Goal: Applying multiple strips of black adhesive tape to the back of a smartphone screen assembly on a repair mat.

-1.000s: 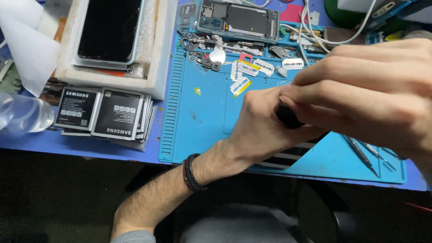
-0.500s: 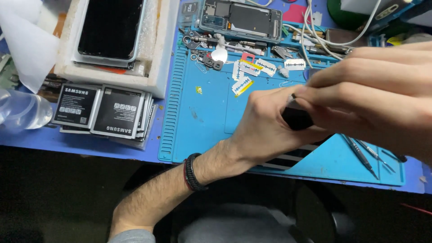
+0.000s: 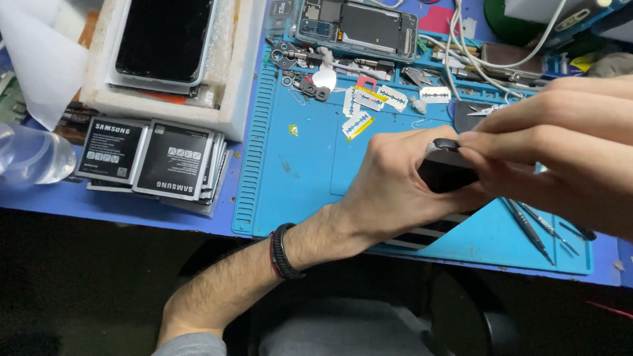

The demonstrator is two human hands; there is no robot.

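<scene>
My left hand (image 3: 389, 191) grips a small black device (image 3: 448, 173) above the blue work mat (image 3: 297, 171); a black band sits on that wrist. My right hand (image 3: 560, 148) reaches in from the right, its fingertips pinching the top edge of the same black device. Much of the device is hidden by both hands. Beneath the hands lies a striped black-and-white object (image 3: 428, 231) on the mat.
An opened phone (image 3: 356, 26) lies at the mat's far edge among small parts and razor blades (image 3: 376, 99). Left: a stack of phone batteries (image 3: 155, 158), a phone in a white foam tray (image 3: 165, 46), a clear bottle (image 3: 30, 155). Tweezers (image 3: 527, 224) lie at right.
Both hands with the black device have shifted slightly right and up in view. My right fingers now pinch its top edge.
</scene>
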